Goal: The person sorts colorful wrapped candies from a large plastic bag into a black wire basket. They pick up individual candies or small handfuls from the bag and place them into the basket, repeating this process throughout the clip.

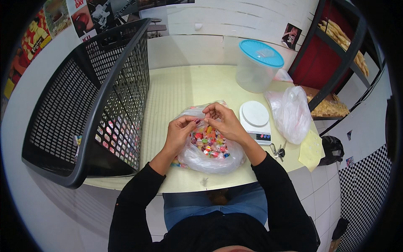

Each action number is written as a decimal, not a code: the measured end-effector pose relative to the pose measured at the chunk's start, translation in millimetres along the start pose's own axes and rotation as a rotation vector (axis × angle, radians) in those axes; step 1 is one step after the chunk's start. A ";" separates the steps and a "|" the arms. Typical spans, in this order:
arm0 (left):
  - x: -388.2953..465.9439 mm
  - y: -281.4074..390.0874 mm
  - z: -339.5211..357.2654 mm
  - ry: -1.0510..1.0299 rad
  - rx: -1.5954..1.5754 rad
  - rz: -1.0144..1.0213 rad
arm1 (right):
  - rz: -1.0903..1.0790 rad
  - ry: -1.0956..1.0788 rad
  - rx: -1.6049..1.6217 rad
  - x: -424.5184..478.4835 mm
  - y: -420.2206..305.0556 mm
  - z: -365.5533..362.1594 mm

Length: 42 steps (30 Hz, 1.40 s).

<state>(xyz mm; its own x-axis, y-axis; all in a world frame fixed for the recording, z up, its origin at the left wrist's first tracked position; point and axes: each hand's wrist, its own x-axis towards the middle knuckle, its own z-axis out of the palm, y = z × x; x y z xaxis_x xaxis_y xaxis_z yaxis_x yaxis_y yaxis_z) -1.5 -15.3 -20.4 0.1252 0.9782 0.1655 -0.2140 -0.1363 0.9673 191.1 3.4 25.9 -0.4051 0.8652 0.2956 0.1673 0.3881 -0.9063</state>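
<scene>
My left hand (181, 132) and my right hand (225, 121) meet fingertip to fingertip above an open clear plastic bag (207, 165). Thumb and forefinger of each are drawn together in a pinch. Anything thin or small between them is too fine to make out. Inside the bag lies a heap of wrapped candies (209, 143) in many colours. Its rim is folded outward and spreads over the table. More colourful wrapping shows under its left edge and behind my hands.
A black plastic basket (108, 80) stands left on the pale yellow table (189, 82), with colourful packs inside. To the right are a white digital kitchen scale (255, 116), keys (278, 151), a knotted plastic bag (292, 116), yellow paper (310, 149) and a blue-lidded tub (256, 74). Snack bags fill a shelf (341, 47).
</scene>
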 end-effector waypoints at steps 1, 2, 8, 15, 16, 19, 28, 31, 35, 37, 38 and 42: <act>-0.2 -0.2 0.2 0.000 0.024 0.011 | -0.017 -0.004 -0.028 -0.2 1.2 -0.3; -0.5 -0.6 0.2 0.001 0.048 0.023 | -0.033 -0.008 -0.056 -0.6 2.1 -0.6; -4.4 5.2 1.6 0.039 0.167 0.064 | -0.059 -0.007 -0.195 -3.4 -4.9 3.2; -7.3 6.6 3.5 -0.010 0.257 0.154 | 0.004 -0.023 -0.256 -7.8 -11.5 5.2; -6.9 4.4 4.0 -0.014 0.234 0.118 | 0.023 -0.024 -0.263 -8.6 -15.8 5.5; -6.5 6.5 3.4 -0.025 0.365 0.182 | -0.005 -0.060 -0.320 -8.2 -12.8 4.4; -2.9 -0.4 12.1 0.030 -0.094 0.127 | -0.169 0.132 -0.474 15.5 -61.6 -10.6; -2.0 -0.3 3.1 -0.071 0.035 0.083 | -0.428 0.404 -0.380 47.1 -112.9 1.5; -2.4 0.7 4.4 -0.060 0.026 0.070 | -0.896 0.551 -0.117 90.2 -188.8 40.7; -1.3 -4.4 4.2 -0.075 0.029 0.051 | -1.061 0.447 -0.115 106.4 -207.6 67.0; -1.7 -7.1 4.6 -0.054 0.098 0.122 | -1.174 0.341 -0.190 111.6 -212.7 76.6; -2.3 -17.6 -14.1 -0.007 0.210 0.275 | -1.063 0.196 -0.165 88.9 -201.2 91.5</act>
<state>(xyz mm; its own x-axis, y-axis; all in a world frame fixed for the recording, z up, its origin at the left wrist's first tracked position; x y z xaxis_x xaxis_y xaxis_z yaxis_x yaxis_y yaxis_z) -11.6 -13.0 -40.5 0.0970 0.8993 0.4263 -0.0367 -0.4248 0.9045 39.1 -26.9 206.9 -0.2660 0.0932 0.9595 -0.0585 0.9919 -0.1126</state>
